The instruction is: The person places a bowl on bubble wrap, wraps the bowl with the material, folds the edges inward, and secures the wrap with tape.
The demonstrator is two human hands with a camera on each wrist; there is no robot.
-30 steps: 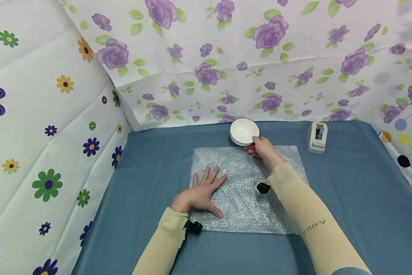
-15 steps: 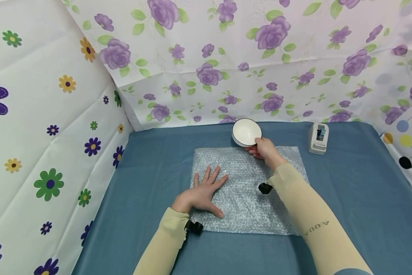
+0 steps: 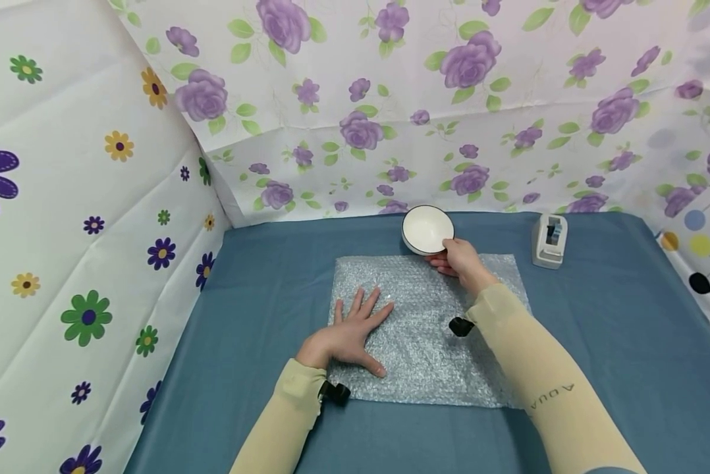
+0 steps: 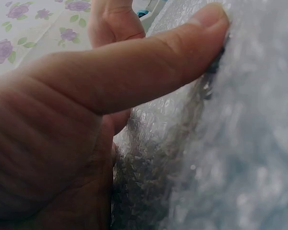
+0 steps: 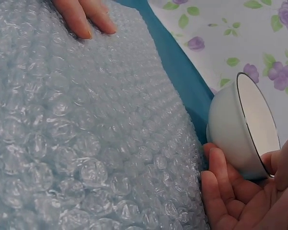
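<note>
A white bowl [image 3: 427, 229] with a dark rim is at the back of the table, just past the far edge of a bubble wrap sheet [image 3: 426, 355]. My right hand [image 3: 463, 262] grips the bowl's near right side, thumb over the rim and fingers beneath. In the right wrist view the bowl [image 5: 230, 124] appears tilted, its wall against the fingers of my right hand [image 5: 240, 196]. My left hand [image 3: 350, 334] lies with fingers spread on the left part of the bubble wrap. Its thumb [image 4: 149, 67] stretches across the sheet in the left wrist view.
A white tape dispenser [image 3: 549, 241] with a blue roll stands at the back right. Blue cloth [image 3: 260, 296] covers the table. Flowered sheets [image 3: 307, 151] rise behind it and along the left side. A black wrist camera [image 3: 462, 326] sits under my right wrist.
The whole head view has shifted slightly, carrying everything a little right and down. Both hands keep their places on the bowl and the bubble wrap.
</note>
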